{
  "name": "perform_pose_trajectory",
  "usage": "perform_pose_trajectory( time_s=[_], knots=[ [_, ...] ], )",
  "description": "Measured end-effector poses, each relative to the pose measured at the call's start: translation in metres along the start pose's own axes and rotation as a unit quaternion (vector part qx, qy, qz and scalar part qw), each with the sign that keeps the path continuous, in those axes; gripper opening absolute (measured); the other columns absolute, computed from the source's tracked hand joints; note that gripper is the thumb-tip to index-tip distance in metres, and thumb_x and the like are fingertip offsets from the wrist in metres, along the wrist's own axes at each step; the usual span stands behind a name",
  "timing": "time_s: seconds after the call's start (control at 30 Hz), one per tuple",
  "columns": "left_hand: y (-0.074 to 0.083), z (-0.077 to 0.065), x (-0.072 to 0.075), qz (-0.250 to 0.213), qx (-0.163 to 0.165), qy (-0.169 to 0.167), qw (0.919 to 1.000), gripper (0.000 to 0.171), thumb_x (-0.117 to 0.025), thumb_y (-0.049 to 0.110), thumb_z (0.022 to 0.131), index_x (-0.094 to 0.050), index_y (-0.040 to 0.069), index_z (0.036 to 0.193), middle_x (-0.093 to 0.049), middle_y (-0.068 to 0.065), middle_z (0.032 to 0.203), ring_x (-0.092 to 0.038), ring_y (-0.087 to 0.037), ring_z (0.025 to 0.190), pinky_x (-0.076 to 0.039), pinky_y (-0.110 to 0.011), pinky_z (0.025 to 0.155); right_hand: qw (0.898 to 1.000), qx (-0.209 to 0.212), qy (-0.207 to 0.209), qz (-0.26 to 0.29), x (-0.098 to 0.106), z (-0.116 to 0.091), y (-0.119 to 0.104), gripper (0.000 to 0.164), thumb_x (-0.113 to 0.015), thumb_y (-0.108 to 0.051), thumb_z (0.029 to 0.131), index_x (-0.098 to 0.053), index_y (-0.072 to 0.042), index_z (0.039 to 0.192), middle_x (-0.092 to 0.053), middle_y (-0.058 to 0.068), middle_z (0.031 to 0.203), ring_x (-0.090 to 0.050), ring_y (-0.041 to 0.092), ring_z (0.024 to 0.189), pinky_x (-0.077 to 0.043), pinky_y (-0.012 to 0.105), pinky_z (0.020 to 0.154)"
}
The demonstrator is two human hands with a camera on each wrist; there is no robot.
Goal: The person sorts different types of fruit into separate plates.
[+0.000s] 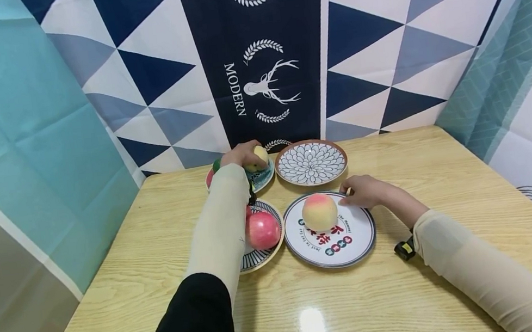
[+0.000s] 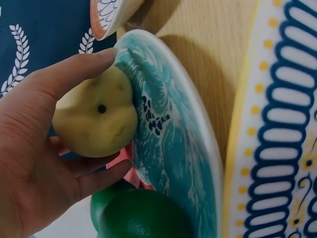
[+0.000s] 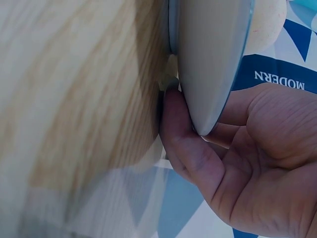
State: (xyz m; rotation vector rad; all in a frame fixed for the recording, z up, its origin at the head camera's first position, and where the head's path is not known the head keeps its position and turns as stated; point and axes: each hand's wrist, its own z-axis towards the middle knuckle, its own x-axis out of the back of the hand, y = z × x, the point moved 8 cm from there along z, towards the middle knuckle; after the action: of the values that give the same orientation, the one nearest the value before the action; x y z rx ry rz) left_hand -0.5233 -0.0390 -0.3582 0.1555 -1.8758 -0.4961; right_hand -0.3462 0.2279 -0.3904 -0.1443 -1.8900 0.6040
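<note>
From the head, the left hand (image 1: 240, 154) is holding a yellow fruit (image 1: 259, 157) over a blue-green plate (image 1: 262, 178). The right hand (image 1: 366, 190) is at the edge of a white plate (image 1: 353, 243) with a peach (image 1: 319, 212) on it. A pink fruit (image 1: 262, 230) sits in a striped bowl (image 1: 263, 258). A flower plate (image 1: 312, 163) is behind the white plate.

From the left wrist, the thumb and fingers curve round the yellow fruit. A green fruit (image 2: 146, 215) is just below it.

From the right wrist, the fingers and thumb pinch the white plate's edge.
</note>
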Motion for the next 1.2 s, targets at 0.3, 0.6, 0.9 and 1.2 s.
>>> perform_pose_trajectory(
  time_s=[0.3,0.6,0.9,1.2],
  knots=[
    [0.004,0.010,-0.003,0.018,-0.010,0.034,0.9992,0.067,-0.087,0.041,0.085,-0.054,0.023,0.140,-0.059,-0.006,0.130,-0.055,-0.025,0.116,-0.047,-0.045,0.104,1.000,-0.011,0.003,0.002,0.000,0.001,0.004,0.018,-0.067,-0.019,0.105,-0.066,-0.002,0.109,-0.064,0.012,0.096,-0.059,0.023,0.083,-0.051,0.032,0.066],
    [0.004,0.016,-0.004,0.016,-0.018,0.056,0.9982,0.063,-0.087,0.038,0.085,-0.056,0.021,0.137,-0.060,-0.008,0.129,-0.055,-0.026,0.115,-0.048,-0.045,0.103,1.000,-0.011,0.005,0.001,0.002,0.001,0.005,0.019,-0.067,-0.019,0.105,-0.066,-0.001,0.110,-0.065,0.013,0.097,-0.060,0.024,0.082,-0.052,0.032,0.065],
    [0.001,0.021,-0.007,0.025,-0.011,0.054,0.9982,0.061,-0.085,0.038,0.086,-0.056,0.023,0.138,-0.060,-0.007,0.126,-0.056,-0.026,0.113,-0.049,-0.045,0.101,1.000,-0.014,0.003,-0.005,0.001,-0.001,0.004,0.019,-0.067,-0.020,0.105,-0.066,-0.002,0.110,-0.065,0.014,0.099,-0.060,0.025,0.085,-0.051,0.032,0.068],
    [0.000,0.017,-0.007,0.029,-0.030,0.057,0.9975,0.057,-0.085,0.034,0.085,-0.057,0.022,0.134,-0.062,-0.006,0.122,-0.057,-0.026,0.109,-0.051,-0.043,0.097,1.000,-0.013,0.005,-0.007,0.001,0.000,0.001,0.020,-0.068,-0.020,0.104,-0.066,-0.001,0.110,-0.066,0.014,0.098,-0.060,0.025,0.085,-0.051,0.033,0.068]
  ],
)
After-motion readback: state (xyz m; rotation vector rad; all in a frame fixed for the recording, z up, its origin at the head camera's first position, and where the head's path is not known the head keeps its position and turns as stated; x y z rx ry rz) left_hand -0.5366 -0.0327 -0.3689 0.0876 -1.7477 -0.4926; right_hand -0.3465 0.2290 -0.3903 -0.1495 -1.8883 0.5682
